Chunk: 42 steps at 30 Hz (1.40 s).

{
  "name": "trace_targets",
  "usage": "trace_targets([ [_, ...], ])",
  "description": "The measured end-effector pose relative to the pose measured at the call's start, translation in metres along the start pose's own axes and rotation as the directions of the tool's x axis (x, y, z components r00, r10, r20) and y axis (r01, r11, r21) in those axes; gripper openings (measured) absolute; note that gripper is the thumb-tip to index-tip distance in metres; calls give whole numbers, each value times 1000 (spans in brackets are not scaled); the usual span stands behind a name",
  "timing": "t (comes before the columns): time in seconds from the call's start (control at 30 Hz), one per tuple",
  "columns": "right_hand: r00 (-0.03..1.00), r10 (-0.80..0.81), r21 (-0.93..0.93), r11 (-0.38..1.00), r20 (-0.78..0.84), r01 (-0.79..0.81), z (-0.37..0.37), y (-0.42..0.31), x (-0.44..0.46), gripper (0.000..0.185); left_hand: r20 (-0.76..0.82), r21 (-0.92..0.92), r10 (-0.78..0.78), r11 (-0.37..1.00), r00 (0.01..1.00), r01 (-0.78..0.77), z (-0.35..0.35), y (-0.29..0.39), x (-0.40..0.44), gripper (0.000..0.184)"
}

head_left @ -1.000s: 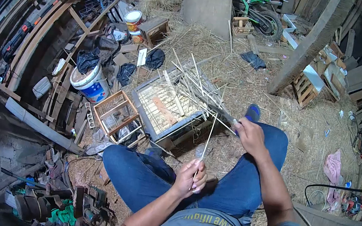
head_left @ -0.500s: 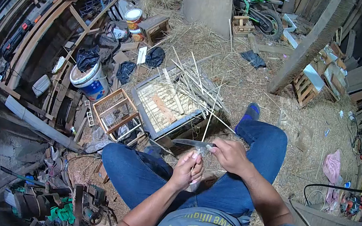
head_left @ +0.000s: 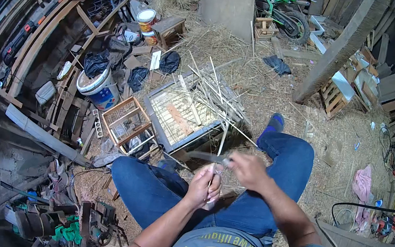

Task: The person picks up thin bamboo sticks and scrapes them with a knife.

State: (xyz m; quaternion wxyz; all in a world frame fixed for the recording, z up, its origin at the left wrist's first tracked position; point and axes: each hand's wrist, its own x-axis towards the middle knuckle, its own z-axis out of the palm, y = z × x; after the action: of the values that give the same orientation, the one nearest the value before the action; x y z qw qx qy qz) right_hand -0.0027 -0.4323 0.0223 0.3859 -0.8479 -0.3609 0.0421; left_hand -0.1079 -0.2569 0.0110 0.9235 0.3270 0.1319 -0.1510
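Note:
My left hand (head_left: pixel 205 186) is closed around a thin wooden stick, part of which shows at the fingers. Something pale and translucent is also at this hand, but I cannot make out what it is. My right hand (head_left: pixel 250 172), smeared by motion, grips the handle of a knife (head_left: pixel 204 157). The blurred blade points left, just above my left fingers. Whether it touches the stick cannot be seen. Beyond my hands, several thin sticks (head_left: pixel 218 92) lie across a dark-framed wooden box with a slatted or mesh top (head_left: pixel 160 127).
A small wooden cage (head_left: pixel 124 121) stands left of the box, near a white bucket (head_left: pixel 96 90) topped with a black bag. Straw (head_left: pixel 209 42) covers the ground. A wooden post (head_left: pixel 336 49) leans at right; a green motorbike (head_left: pixel 284 12) stands behind. A vise-like tool (head_left: pixel 106 219) is at lower left.
My right hand and the knife have shifted slightly upward and become blurred. The long stick rising above the blade no longer shows in the same position. My left hand has stayed nearly still.

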Motion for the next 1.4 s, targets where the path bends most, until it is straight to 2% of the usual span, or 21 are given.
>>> trace_targets([
  [0.07,999,-51,36,998,-11,51,4,-5,-1,25,53,68,21,997,998,-25,-21,-5,7,32],
  [0.13,1000,-23,52,998,12,23,3,-4,1,25,79,87,39,995,996,-46,-18,1,10,33],
  [0.2,1000,10,64,998,30,-12,2,-5,0,24,-87,244,136,963,987,-111,-7,5,10,31],
  [0.27,999,-41,43,998,31,40,2,-6,-1,24,-80,299,140,948,987,-110,-17,2,9,26],
  [0.33,998,-59,49,997,28,57,3,-7,-1,25,-78,484,152,870,985,-96,-22,-3,7,20],
  [0.37,997,-78,56,996,27,77,4,-8,-2,25,-53,519,228,838,972,-168,-22,-8,8,19],
  [0.47,996,-75,27,997,58,73,0,-10,-3,25,1,515,286,821,958,-246,-23,-10,4,19],
  [0.7,997,-78,-27,997,12,78,3,-7,-2,23,-29,529,268,822,963,-213,-33,-14,4,23],
  [0.8,999,-44,-57,997,16,45,8,0,-1,25,-36,610,339,753,940,-248,-36,-13,6,27],
  [0.87,995,88,-185,978,-57,-97,11,17,0,28,-30,654,386,705,922,-274,-34,-10,3,28],
  [0.93,960,251,-240,931,-122,-274,-16,36,8,30,-41,677,391,688,920,-262,-34,-17,-8,26],
  [0.97,967,179,-244,944,-180,-221,-18,48,5,30,-53,699,397,670,916,-250,-35,-19,-11,24],
  [1.0,967,182,-243,944,-180,-223,-18,42,5,30,-53,700,395,670,917,-248,-36,-18,-11,24],
  [1.07,985,148,-191,968,-89,-163,-17,16,1,30,-86,696,381,684,921,-219,-36,-17,-9,22],
  [1.13,999,36,-152,988,-11,-37,-1,-9,-7,28,-92,662,400,709,912,-245,-32,-16,-2,21],
  [1.2,999,-41,-109,993,16,43,11,-16,-10,26,-131,697,361,696,923,-173,-37,-18,3,21],
  [1.33,998,-25,-115,993,49,30,12,-15,-7,25,-88,680,376,699,922,-220,-31,-14,3,21],
  [1.4,1000,-21,-111,994,-6,20,10,-11,-7,27,-120,615,318,767,940,-181,-20,-11,-4,23],
])
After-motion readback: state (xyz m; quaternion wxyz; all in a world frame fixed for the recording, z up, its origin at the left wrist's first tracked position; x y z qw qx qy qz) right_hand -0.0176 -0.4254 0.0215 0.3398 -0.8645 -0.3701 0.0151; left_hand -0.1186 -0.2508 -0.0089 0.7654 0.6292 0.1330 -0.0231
